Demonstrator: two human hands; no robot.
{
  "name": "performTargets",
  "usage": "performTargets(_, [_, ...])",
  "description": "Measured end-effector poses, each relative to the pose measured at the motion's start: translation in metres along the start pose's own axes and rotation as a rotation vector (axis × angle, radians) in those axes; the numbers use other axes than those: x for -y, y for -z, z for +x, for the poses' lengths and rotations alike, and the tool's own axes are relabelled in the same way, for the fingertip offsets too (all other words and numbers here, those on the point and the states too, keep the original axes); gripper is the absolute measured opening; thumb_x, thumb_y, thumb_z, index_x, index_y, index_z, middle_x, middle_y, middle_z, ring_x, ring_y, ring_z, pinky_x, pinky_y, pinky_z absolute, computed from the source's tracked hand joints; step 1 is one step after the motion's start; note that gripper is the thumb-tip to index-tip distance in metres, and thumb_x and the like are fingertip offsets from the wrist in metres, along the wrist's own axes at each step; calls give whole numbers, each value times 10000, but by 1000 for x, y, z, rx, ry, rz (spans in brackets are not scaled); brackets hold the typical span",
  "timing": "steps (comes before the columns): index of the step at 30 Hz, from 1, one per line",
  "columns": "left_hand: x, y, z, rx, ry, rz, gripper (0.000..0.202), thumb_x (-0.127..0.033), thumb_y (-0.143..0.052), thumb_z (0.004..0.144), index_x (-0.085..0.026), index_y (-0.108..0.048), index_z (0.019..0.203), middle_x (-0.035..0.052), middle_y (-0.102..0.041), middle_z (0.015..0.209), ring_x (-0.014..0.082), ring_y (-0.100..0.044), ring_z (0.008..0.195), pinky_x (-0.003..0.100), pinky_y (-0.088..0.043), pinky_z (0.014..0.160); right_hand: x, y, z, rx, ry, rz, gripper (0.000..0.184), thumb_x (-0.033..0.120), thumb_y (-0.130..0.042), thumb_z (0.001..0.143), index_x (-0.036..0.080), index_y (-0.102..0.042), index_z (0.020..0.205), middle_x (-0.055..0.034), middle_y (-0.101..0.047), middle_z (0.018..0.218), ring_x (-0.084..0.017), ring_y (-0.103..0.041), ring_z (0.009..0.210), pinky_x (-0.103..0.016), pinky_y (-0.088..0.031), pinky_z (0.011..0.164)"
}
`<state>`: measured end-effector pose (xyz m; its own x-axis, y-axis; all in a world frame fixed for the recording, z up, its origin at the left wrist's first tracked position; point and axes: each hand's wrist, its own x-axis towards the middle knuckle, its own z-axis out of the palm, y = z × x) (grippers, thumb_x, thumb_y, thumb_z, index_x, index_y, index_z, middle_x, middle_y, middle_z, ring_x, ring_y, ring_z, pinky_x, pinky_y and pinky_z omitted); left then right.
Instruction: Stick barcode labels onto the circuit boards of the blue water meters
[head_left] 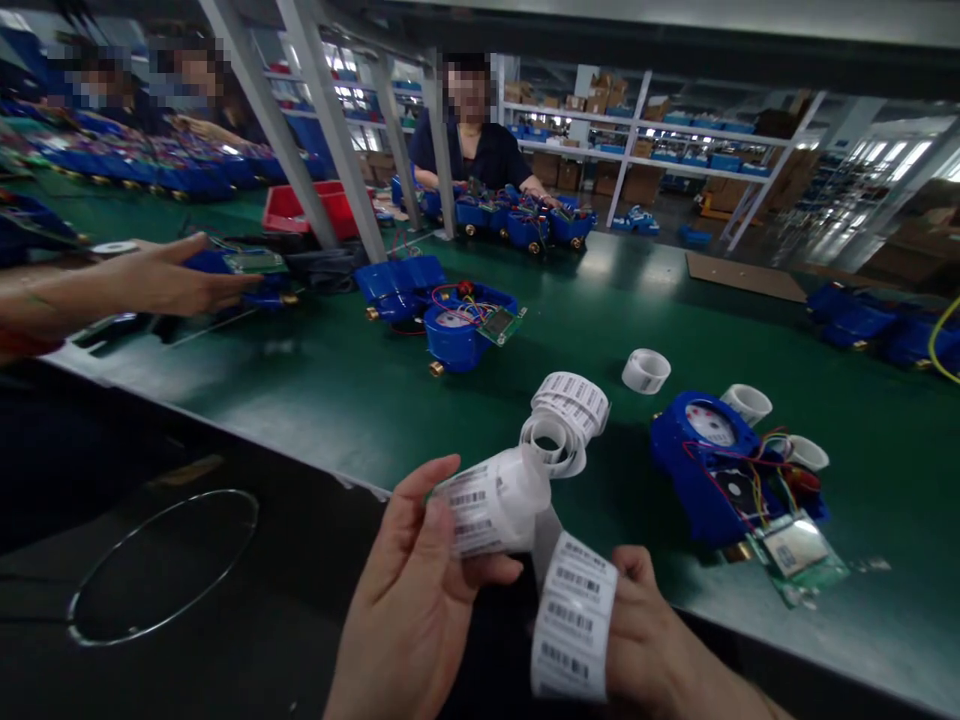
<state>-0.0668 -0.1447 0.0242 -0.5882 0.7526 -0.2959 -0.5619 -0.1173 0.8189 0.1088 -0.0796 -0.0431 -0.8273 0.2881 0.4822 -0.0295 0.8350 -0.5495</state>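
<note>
My left hand is closed around a roll of barcode labels just over the table's front edge. A strip of printed labels hangs at the right of the roll, and my right hand is closed on its edge; the fingertips are partly hidden behind it. Beyond the roll, more barcode label rolls lie on the green table. To the right sits a blue water meter with its dial showing, loose wires and a circuit board with a small display.
Smaller white rolls lie behind the meter. Further blue meters stand mid-table. At left a co-worker's hand reaches over another meter. Metal posts and a red bin stand farther back, with another person across the table.
</note>
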Motion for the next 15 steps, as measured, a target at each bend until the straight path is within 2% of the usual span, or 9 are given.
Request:
performTargets(3, [12, -3, -9, 22, -92, 151, 324, -362, -729, 797, -264, -638, 1092, 27, -715, 892, 134, -650, 529, 214, -572, 488, -1, -11, -2, -5, 8, -20, 98, 313, -639, 867, 323, -702, 942, 24, -745, 753, -185, -659, 756, -341, -429, 761])
performTargets(5, [17, -4, -12, 12, -137, 241, 334, -376, -755, 765, -241, -673, 1060, 46, -717, 905, 146, -653, 541, 214, -566, 476, 4, -5, 2, -55, -15, -2, 145, 312, -595, 898, 302, -698, 1000, 12, -758, 797, -173, -662, 739, -339, -415, 760])
performTargets(7, [18, -3, -11, 18, -158, 267, 337, -370, -774, 740, -236, -683, 1036, 27, -704, 811, 136, -617, 477, 207, -531, 408, 10, 9, 8, -123, -51, 86, 185, 323, -552, 924, 279, -690, 1038, -8, -772, 854, -172, -676, 736, -340, -411, 751])
performTargets(9, [15, -3, -6, 10, -128, 209, 334, -356, -766, 750, -260, -663, 1053, -21, -669, 709, 85, -514, 354, 173, -445, 313, 16, 26, 11, -149, -129, 265, 181, 341, -566, 924, 276, -702, 1024, -24, -777, 874, -186, -691, 757, -335, -436, 737])
performTargets(11, [8, -1, 0, -38, -75, 82, 297, -317, -744, 780, -276, -652, 1060, -42, -666, 719, 26, -407, 301, 120, -365, 272, 19, 34, 9, -204, -267, 508, 162, 369, -627, 893, 284, -725, 989, -44, -772, 903, -216, -699, 814, -332, -487, 727])
performTargets(13, [-1, 0, 6, -69, -21, -80, 224, -242, -690, 831, -259, -665, 1054, -21, -693, 829, 0, -391, 327, 82, -341, 268, 17, 31, 3, -393, -403, 763, 169, 419, -660, 861, 298, -735, 953, -56, -759, 936, -246, -698, 894, -363, -535, 776])
performTargets(15, [-10, 3, 10, -98, 30, -226, 186, -158, -568, 906, -213, -680, 1043, 13, -695, 920, -3, -444, 380, 54, -327, 268, 13, 20, -3, -578, -452, 982, 200, 461, -656, 844, 319, -726, 967, -57, -750, 1000, -266, -690, 1000, -414, -542, 867])
